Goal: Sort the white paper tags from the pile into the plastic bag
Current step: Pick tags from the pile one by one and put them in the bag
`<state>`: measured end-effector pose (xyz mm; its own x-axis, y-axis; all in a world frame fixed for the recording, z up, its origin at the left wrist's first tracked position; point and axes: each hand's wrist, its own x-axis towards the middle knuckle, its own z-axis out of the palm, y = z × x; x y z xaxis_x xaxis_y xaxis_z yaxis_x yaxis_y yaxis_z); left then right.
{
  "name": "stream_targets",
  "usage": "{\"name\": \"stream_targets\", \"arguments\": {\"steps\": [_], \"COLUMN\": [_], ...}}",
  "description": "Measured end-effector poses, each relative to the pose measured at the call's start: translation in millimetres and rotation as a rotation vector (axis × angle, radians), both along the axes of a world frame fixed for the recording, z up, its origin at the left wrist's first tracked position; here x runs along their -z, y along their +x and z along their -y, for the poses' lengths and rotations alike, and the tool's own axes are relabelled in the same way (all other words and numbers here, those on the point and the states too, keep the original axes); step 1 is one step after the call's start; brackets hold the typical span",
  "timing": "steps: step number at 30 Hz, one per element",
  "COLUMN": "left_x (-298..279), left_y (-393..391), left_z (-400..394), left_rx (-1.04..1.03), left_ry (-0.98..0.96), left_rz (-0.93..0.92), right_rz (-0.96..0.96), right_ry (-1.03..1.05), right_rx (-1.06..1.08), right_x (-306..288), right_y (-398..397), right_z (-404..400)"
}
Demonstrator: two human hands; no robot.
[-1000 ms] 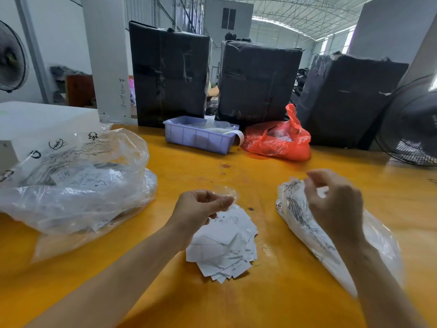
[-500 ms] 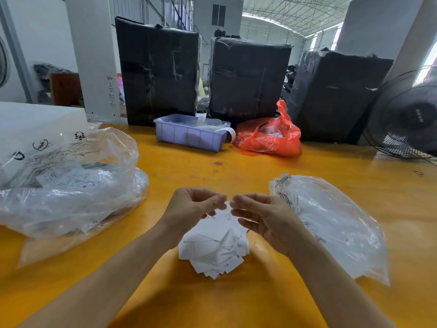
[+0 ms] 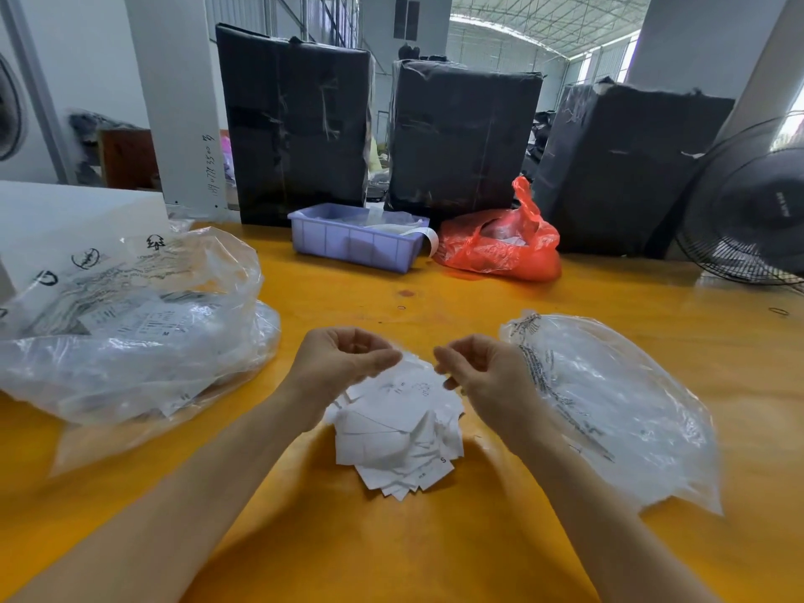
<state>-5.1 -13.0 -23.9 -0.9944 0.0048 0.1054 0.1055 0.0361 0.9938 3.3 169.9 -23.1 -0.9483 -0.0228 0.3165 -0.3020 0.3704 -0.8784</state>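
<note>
White tags (image 3: 398,428) sit loose under both hands; the left grip (image 3: 343,363) and right grip (image 3: 478,367) curl, contents unclear; several thin tags may lift together.

Stood in a tall hall under a truss roof (image 3: 522,32) with daylight through its panels. Showed a white pillar (image 3: 174,102) with handwriting down its side, left of centre behind a glossy yellow table (image 3: 391,550). Had three black wrapped bales (image 3: 296,124) along the far table edge. Held a dark fan (image 3: 757,211) at the right edge, a white wall (image 3: 87,50) at left.
</note>
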Motion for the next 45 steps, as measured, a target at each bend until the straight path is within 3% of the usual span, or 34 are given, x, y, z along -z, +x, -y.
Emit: {"name": "stream_targets", "arguments": {"steps": [5, 8, 17, 20, 23, 25, 28, 30, 32, 33, 36, 38, 41, 45], "left_x": [4.9, 5.9, 8.6, 8.8, 9.2, 9.8, 10.3, 10.6, 10.3, 10.0, 9.0, 8.5, 7.5, 7.6], "left_y": [-5.4, -8.2, -9.3, -9.0, -8.8, -8.5, -7.9, -7.4, -7.2, -7.1, -6.2, -5.0, -2.7, 0.0], "left_z": [9.0, 9.5, 8.1, 6.7, 4.2, 2.7, 1.5, 1.2, 1.0, 1.0, 0.5, -1.9, -8.3, -15.6], "left_rx": [-0.137, -0.165, -0.167, -0.16, -0.147, -0.141, -0.13, -0.127, -0.13, -0.131, -0.12, -0.102, -0.072, -0.041], "left_ry": [0.149, 0.179, 0.204, 0.202, 0.19, 0.176, 0.165, 0.167, 0.176, 0.183, 0.215, 0.222, 0.202, 0.163], "left_rz": [0.046, 0.057, 0.05, 0.047, 0.043, 0.035, 0.026, 0.023, 0.021, 0.022, 0.03, 0.036, 0.038, 0.042], "right_rz": [-0.219, -0.267, -0.125, -0.052, -0.109, -0.128, -0.208, -0.266, -0.214, -0.149, 0.199, 0.404, 0.474, 0.47], "right_ry": [0.613, 0.909, 0.716, 0.593, 0.537, 0.619, 0.931, 0.962, 0.783, 0.587, -0.256, -0.617, -0.789, -0.86], "right_rx": [-0.223, -0.217, -0.391, -0.356, -0.269, -0.227, -0.163, -0.171, -0.091, -0.016, 0.045, -0.034, -0.111, -0.159], "right_x": [14.6, 17.7, 11.6, 13.9, 12.6, 12.2, 15.0, 16.3, 13.3, 10.8, 1.5, -3.2, -5.8, -10.3], "right_y": [6.1, 1.1, -3.4, -4.0, 0.8, 5.1, 7.4, 6.3, 5.3, 4.1, -3.1, -4.5, -4.0, -1.4], "right_z": [16.1, 24.2, -4.9, -8.3, -5.8, 3.5, 18.3, 19.2, 13.0, 7.4, -14.3, -22.1, -20.2, -13.5]}}
